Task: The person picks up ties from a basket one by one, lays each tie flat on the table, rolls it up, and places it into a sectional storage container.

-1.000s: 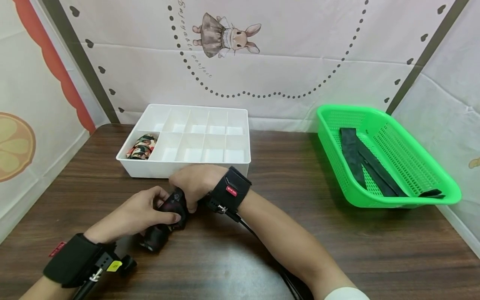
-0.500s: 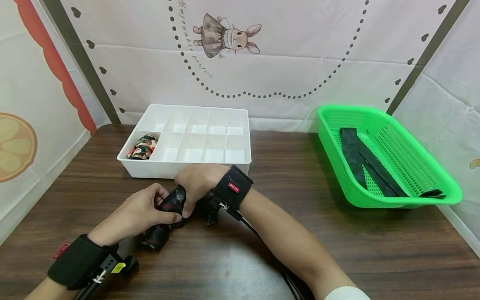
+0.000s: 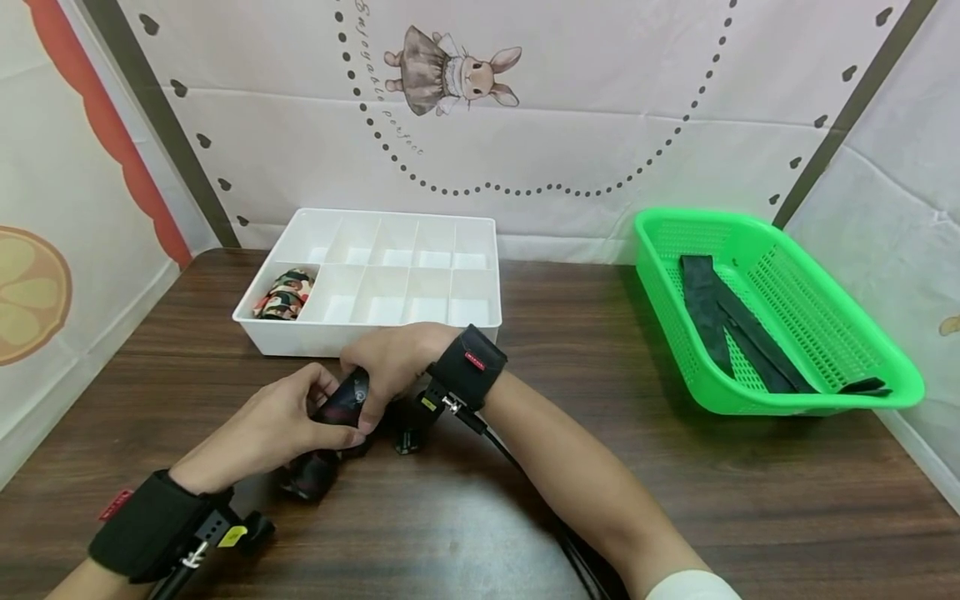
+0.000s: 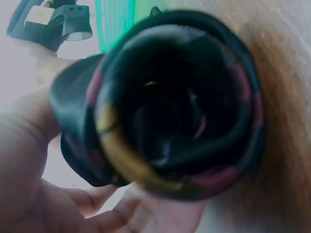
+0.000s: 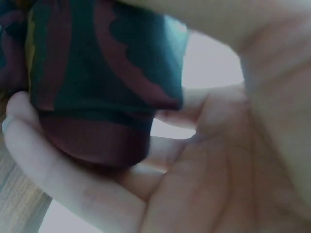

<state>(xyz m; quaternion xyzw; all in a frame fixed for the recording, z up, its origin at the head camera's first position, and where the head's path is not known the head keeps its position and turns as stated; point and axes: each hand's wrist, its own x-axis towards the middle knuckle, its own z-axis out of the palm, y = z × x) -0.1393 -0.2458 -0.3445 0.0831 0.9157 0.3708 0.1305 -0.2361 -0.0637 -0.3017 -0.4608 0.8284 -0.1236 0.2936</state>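
A rolled-up dark necktie (image 3: 348,398) with dark red and gold patterning lies just above the tabletop, in front of the white box. My left hand (image 3: 273,425) grips its left side, thumb along the near face. From the far right, my right hand (image 3: 392,362) curls its fingers round the same roll, its thumb close to the left thumb. The left wrist view looks into the hollow end of the rolled necktie (image 4: 223,187). In the right wrist view, a flat, folded stretch of the necktie (image 5: 92,77) rests against the fingers.
The white divided box (image 3: 367,340) stands behind the hands, a colourful patterned fabric roll (image 3: 285,293) in its front left compartment. At the right, a green basket (image 3: 671,346) holds long dark fabric strips (image 3: 705,308). A cable (image 3: 517,475) trails under the right forearm.
The right hand has shifted slightly and turned, its thumb coming down over the roll's near side. The left hand stays nearly in place, still holding the necktie.
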